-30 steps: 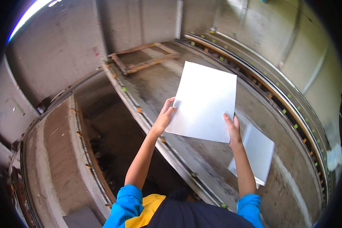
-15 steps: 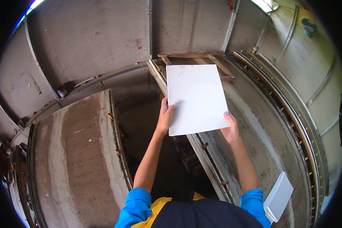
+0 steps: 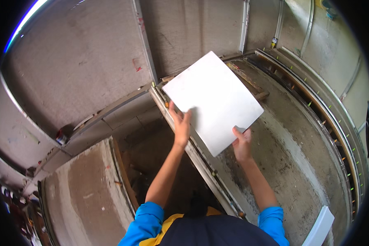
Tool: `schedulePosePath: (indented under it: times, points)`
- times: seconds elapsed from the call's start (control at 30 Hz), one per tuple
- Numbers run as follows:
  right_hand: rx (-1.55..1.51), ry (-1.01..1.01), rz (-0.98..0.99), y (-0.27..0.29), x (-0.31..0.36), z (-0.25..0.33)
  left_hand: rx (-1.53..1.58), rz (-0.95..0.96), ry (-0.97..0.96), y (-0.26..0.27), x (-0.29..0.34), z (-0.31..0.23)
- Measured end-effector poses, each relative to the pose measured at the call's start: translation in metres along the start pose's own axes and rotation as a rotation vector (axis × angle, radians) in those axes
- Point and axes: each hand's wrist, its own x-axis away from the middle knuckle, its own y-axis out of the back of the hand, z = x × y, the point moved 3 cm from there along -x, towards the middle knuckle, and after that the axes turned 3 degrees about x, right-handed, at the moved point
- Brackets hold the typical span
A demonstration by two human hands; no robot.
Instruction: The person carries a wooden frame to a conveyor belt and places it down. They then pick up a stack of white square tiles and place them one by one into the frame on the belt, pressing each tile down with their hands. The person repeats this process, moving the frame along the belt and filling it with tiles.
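A plain white rectangular sheet (image 3: pixel 215 102) is up in front of me, turned so that one corner points away and another toward me. My left hand (image 3: pixel 181 128) is closed on its left edge, thumb on the upper face. At the lower right edge, my right hand (image 3: pixel 242 144) grips it the same way, with the thumb on top. The fingertips beneath the sheet are hidden. It is held above the near edge of the right-hand table, and I cannot tell whether it is one sheet or several together.
A long grey-stained table (image 3: pixel 283 164) runs along my right, a second table (image 3: pixel 86 192) stands left, and a dark gap divides them. Metal rails with small pegs (image 3: pixel 311 102) line the right table. A wooden frame (image 3: pixel 250 84) lies behind the sheet; a white stack (image 3: pixel 320 225) rests lower right.
The sheet has swung clockwise from nearly upright to a diagonal position. Both hands still hold it; the right hand has shifted slightly left along the edge. My view has turned a little.
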Motion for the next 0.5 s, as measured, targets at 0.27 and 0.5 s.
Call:
schedulePosePath:
  times: [0.27, 0.5]
  points:
    - [0.181, -0.161, -0.098, 0.069, -0.096, 0.018, -0.136, 0.334, 0.265, 0.017, -0.156, 0.020]
    - [0.200, -0.155, -0.198, 0.096, -0.125, 0.012, -0.227, 0.846, 0.602, -0.030, -0.202, 0.118]
